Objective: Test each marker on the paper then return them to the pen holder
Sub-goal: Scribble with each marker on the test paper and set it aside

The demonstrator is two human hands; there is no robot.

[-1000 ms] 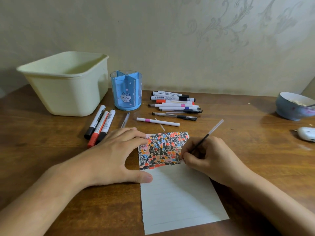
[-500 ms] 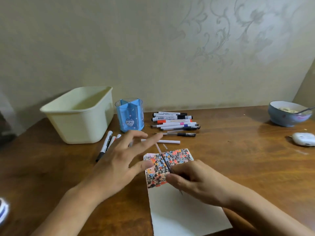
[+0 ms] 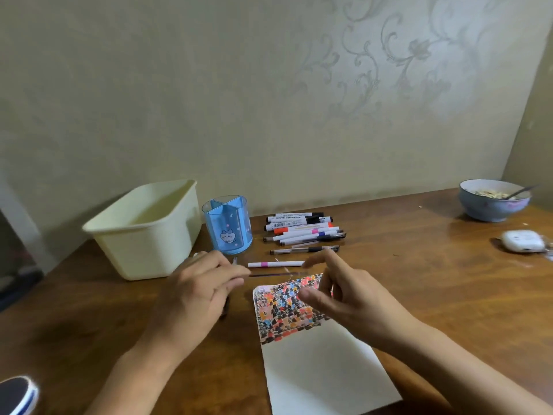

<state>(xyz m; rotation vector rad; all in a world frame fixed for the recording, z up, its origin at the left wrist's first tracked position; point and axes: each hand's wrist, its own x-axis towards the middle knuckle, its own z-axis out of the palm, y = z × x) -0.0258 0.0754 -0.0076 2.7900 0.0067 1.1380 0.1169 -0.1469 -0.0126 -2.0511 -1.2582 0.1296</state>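
A thin dark pen [image 3: 276, 274] lies level in the air just above the paper's far edge. My left hand [image 3: 194, 295] pinches its left end. My right hand [image 3: 341, 298] hovers over the coloured patch [image 3: 284, 310] with its index finger and thumb spread apart, near the pen's right end and gripping nothing that I can see. The white paper [image 3: 317, 369] lies on the wooden table. Behind my left hand stands the blue pen holder [image 3: 227, 227], nothing showing above its rim. Several markers [image 3: 302, 229] lie in a pile to its right, and a white marker with a pink band [image 3: 275, 264] lies nearer.
A cream plastic tub [image 3: 146, 232] stands left of the holder. A blue bowl with a spoon [image 3: 493, 202] and a white device [image 3: 522, 241] sit at the far right. A dark marker tip [image 3: 224, 310] pokes out under my left hand. The wall rises right behind the table.
The thin pen went from my right hand's writing grip to my left hand's fingers. My left hand lifted off the paper and my right hand opened. The camera tilted upward.
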